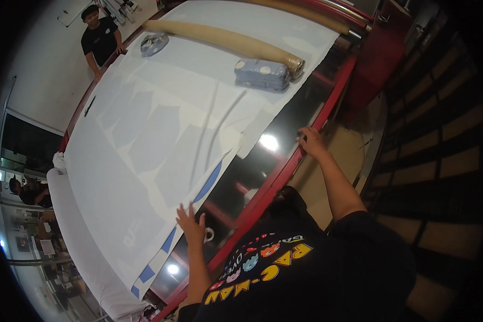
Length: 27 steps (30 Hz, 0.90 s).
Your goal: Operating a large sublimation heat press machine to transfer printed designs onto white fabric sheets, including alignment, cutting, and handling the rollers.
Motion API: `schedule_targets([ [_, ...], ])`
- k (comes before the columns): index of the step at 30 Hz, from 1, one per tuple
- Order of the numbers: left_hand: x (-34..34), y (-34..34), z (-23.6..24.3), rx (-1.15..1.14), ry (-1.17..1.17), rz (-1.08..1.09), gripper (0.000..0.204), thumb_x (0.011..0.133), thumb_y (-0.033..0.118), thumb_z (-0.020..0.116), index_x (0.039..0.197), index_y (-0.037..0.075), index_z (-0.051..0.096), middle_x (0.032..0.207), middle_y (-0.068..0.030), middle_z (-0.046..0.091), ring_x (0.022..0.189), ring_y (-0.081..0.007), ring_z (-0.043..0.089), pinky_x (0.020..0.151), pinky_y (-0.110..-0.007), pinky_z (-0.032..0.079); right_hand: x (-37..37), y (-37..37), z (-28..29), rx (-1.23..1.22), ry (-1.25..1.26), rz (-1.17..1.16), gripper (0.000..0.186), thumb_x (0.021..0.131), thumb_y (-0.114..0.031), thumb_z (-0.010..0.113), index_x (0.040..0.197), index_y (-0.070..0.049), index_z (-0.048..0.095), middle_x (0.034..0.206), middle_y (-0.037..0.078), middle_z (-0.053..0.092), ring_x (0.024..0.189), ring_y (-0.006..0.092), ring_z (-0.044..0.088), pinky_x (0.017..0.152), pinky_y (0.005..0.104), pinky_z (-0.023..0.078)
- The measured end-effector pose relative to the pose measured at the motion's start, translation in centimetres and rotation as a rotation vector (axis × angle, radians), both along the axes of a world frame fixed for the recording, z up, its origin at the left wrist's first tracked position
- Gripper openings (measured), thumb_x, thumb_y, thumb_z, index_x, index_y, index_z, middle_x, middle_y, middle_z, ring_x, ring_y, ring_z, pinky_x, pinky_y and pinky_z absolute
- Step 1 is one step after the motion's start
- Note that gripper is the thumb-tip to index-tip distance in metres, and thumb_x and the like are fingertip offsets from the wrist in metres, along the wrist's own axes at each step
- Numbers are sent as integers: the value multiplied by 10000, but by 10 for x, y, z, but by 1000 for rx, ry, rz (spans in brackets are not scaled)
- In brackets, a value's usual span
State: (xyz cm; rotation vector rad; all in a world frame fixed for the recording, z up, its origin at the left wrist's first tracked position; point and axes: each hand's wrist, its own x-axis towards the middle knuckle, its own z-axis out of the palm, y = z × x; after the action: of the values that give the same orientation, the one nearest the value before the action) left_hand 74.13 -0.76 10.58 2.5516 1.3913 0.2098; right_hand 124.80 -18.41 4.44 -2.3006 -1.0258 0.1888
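Note:
A large white sheet [161, 126] covers most of the table, and darker shapes show faintly through it. Along its near edge, blue pieces [208, 181] peek out. My left hand [190, 224] is open, its fingers spread on that near edge. Farther right, my right hand [311, 142] rests at the red rail [284, 185] of the table, fingers loosely bent and apart, holding nothing. Between the sheet and the rail shows a dark, glossy strip of tabletop [255, 155] that reflects lights.
On the sheet's far part lie a long brown roll [225, 40], a blue dotted wrapped block [262, 74] and a smaller wrapped bundle [154, 44]. A person [99, 37] stands at the far left side. Red machinery [373, 59] stands at the right; a white padded roll [86, 247] runs along the left.

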Motion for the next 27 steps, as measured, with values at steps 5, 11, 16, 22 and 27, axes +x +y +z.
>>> schedule_targets([
  [5, 75, -5, -20, 46, 9, 211, 710, 858, 333, 685, 1458, 87, 395, 1499, -280, 298, 1393, -481, 263, 1105, -629, 232, 119, 17, -12, 44, -114, -16, 259, 800, -228, 735, 973, -62, 637, 1019, 156, 575, 1020, 366, 542, 896, 442, 467],
  [11, 127, -36, -20, -42, -42, 434, 693, 874, 384, 664, 1452, 97, 411, 1493, -279, 311, 1378, -472, 290, 1101, -586, 259, 170, 17, -19, 105, -230, 104, 333, 753, -258, 777, 903, -53, 563, 1007, 165, 526, 1020, 369, 496, 879, 463, 433],
  [16, 101, -68, 12, -39, 67, 510, 702, 861, 385, 681, 1451, 112, 416, 1480, -263, 346, 1372, -469, 300, 1108, -563, 261, 164, 21, -14, 131, -256, 103, 324, 781, -292, 739, 918, -65, 554, 1000, 154, 532, 1016, 371, 512, 849, 481, 436],
  [22, 206, -81, -22, 66, -1, 117, 650, 869, 327, 669, 1430, 92, 439, 1475, -221, 382, 1364, -439, 333, 1112, -559, 257, 162, 21, -15, 94, -280, 122, 294, 783, -263, 716, 941, -76, 551, 1013, 157, 526, 1026, 371, 496, 838, 490, 435],
  [27, 397, -62, -49, -10, -220, -109, 649, 883, 353, 645, 1439, 102, 425, 1476, -198, 390, 1382, -419, 318, 1125, -564, 244, 167, 20, -22, 45, -267, 199, 262, 801, -263, 689, 929, -81, 549, 1015, 168, 525, 1072, 374, 486, 893, 500, 412],
])
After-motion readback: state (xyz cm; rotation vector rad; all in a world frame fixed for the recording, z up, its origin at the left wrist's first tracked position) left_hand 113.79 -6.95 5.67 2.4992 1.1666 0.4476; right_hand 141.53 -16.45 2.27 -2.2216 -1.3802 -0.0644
